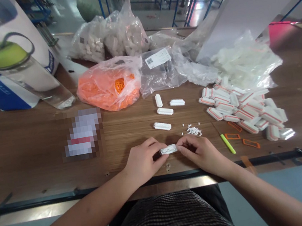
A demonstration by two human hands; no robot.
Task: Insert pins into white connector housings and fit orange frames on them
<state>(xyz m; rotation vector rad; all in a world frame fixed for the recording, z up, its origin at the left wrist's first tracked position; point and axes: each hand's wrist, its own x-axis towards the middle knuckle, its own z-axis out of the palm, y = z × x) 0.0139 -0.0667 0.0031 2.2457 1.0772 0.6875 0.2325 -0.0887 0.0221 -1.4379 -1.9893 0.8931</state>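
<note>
My left hand [144, 161] and my right hand [200, 153] meet near the table's front edge. Between their fingertips they pinch a small white plastic bar [168, 149] with a row of tiny holes. Just above my right hand lies a little heap of white pegs [193, 131]. Several similar white bars [162, 126] lie apart on the wood beyond my hands. To the right sits a pile of white parts with orange frames [240, 109]. Loose orange frames [233, 136] and a yellow-green handled tool [228, 143] lie nearer my right hand.
A bag of orange parts [108, 85] and a labelled clear bag [157, 67] lie along the wooden table [32, 163], with bags of white pieces [89, 42] behind. A large water bottle [25, 72] stands at back left. A blurred packet [83, 134] lies left of my hands.
</note>
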